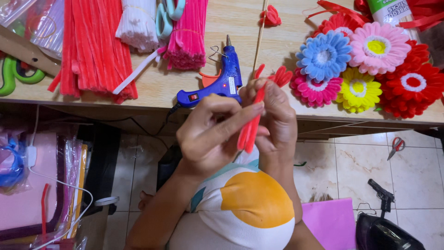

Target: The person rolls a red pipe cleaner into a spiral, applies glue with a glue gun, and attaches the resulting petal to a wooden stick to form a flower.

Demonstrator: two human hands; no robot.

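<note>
- Nearest, just off the worktop's front edge, the left hand (pixel 210 134) and the right hand (pixel 277 118) meet over the person's lap, both pinching a folded red pipe cleaner (pixel 249 129). The left fingers are pressed together along its lower half; the right ones close round it higher up.
- The step in hand looks like shaping: the red strand is doubled and being squeezed into a narrow loop, perhaps a petal.
- Above the right hand, red looped petals (pixel 281 75) stick out, seemingly part of the same piece.
- The next move would call for a firm pinch at the fold while the free ends are twisted.
- At the front edge lies a blue glue gun (pixel 222 83), just beyond the hands.
- Toward the right edge sits a cluster of finished flowers (pixel 365 69).
- At the far left, bundles of red pipe cleaners (pixel 92 46) lie across the worktop (pixel 185 90).
</note>
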